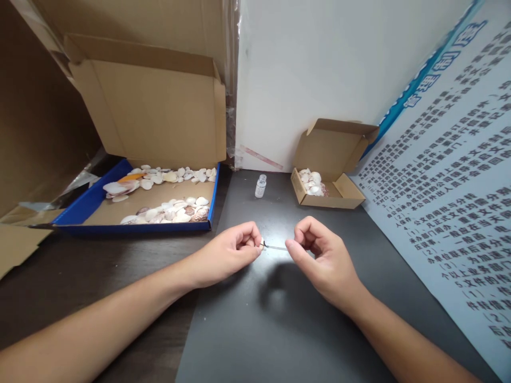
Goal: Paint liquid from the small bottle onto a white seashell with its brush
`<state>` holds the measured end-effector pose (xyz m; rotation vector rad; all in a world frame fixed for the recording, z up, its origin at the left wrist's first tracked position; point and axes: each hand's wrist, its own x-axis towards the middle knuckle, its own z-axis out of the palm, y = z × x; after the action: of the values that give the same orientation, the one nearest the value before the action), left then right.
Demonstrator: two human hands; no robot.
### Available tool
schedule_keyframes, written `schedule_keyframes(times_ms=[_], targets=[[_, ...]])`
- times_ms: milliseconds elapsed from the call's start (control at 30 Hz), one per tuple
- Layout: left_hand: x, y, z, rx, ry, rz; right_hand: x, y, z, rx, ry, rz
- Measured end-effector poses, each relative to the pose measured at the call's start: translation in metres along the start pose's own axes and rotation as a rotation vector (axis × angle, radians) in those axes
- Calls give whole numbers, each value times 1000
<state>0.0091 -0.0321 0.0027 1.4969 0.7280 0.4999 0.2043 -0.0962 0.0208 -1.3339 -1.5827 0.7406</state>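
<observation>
Over the dark grey mat, my left hand (237,246) pinches a small pale piece (262,243), possibly a shell, mostly hidden by the fingertips. A dark bit like a knot shows at its edge. From there a thin cord (276,247) runs level to my right hand (319,260), whose thumb and forefinger are closed on its other end. Beyond my hands stands a small clear bottle (260,187) with a threaded neck, a label and no cap on it.
An open blue-sided box (136,227) holds shells in two rows at the left. At the back right, a small brown carton (331,201) contains white shells (312,182). A printed board (447,175) leans along the right; a white panel (303,64) rises behind the mat (239,330).
</observation>
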Motion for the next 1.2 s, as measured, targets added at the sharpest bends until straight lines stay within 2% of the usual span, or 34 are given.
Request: schedule_keyframes(times_ms=[367,600,1067,1200], targets=[[0,-5,1,82,0,36,1,4,3,-47,20,-2],[1,-3,2,74,6,28,0,1,3,-21,-33,16],[-1,0,1,94,9,20,3,3,1,-82,66,20],[0,-1,1,100,10,31,2,2,0,-48,42,6]])
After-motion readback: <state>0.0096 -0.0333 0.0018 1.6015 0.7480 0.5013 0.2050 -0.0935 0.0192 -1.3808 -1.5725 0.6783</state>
